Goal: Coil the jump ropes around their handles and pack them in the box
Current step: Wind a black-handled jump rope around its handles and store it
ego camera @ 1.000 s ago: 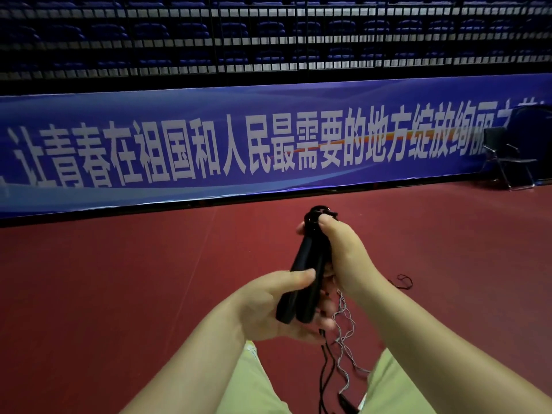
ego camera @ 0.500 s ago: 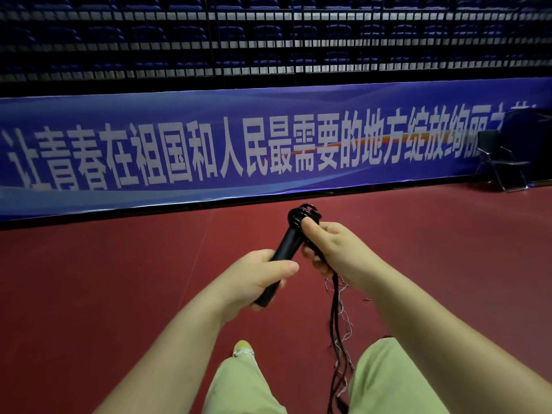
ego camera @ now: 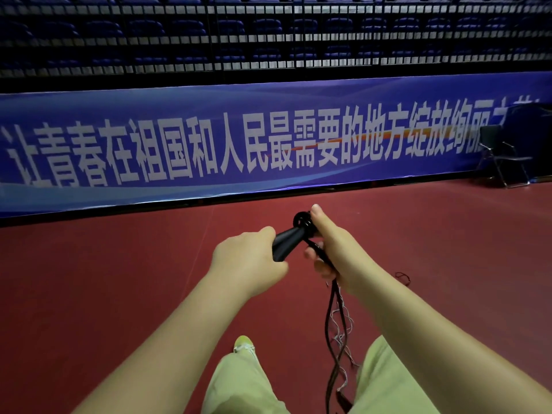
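The black jump rope handles (ego camera: 288, 240) lie together, pointing up and to the right, in front of me over the red floor. My left hand (ego camera: 248, 261) grips their lower end. My right hand (ego camera: 327, 243) holds the top end, thumb pressed over the cap, with the rope (ego camera: 334, 327) pinched under its fingers. The dark rope and some thin pale strands hang down from that hand between my knees. No box is in view.
A red sports floor (ego camera: 104, 294) spreads all around. A blue banner barrier (ego camera: 209, 144) runs across the back, with dark stands above. A folding chair (ego camera: 501, 156) stands at the far right. A small dark rope loop (ego camera: 403, 277) lies on the floor right of my arm.
The handles have tilted from nearly upright to slanting up and to the right. My left hand slid round their lower end, and my right hand shifted the rope down along them.
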A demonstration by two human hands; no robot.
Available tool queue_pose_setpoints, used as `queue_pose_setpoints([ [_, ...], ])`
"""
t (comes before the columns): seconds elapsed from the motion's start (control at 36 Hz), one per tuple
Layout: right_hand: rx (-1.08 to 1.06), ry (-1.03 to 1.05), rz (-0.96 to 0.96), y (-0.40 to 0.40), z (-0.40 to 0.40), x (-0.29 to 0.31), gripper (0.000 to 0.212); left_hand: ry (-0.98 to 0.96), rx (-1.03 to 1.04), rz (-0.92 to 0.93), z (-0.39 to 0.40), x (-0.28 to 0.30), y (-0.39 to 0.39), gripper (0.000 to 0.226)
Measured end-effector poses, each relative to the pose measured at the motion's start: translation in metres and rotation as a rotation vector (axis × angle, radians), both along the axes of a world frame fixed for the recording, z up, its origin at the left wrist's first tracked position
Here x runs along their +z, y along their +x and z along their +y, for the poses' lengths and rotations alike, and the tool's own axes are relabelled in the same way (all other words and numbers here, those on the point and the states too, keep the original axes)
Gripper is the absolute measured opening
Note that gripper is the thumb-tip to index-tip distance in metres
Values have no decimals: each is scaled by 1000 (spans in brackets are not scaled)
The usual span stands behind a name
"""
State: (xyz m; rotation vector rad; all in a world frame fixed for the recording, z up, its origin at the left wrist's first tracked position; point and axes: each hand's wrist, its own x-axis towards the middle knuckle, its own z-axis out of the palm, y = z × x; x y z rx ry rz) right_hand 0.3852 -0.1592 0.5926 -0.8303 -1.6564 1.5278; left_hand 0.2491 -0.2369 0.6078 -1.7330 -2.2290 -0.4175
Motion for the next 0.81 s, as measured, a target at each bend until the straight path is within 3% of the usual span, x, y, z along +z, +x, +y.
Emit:
queue_pose_setpoints([
  [0.11, -41, 55, -10, 2, 0, 0, 60, 64, 4, 154, -3, 2, 5, 27],
  [0.22, -49, 90, 21, 4, 0, -1, 49, 86, 4, 189, -4, 4, 6, 30],
  [0.44, -34, 110, 107, 12, -1, -1, 26, -60, -136, -106, -5, 3, 17, 42],
  [0.58, -82, 175, 125, 12, -10, 2, 21, -129, -310, -563, -9, 9, 15, 36],
  [0.72, 17, 176, 250, 6, -15, 5, 18, -290, -511, -1487, -24, 2, 9, 42],
  [0.81, 114, 155, 289, 3, -14, 4, 32, -329, -524, -1639, -31, -3, 13, 47],
])
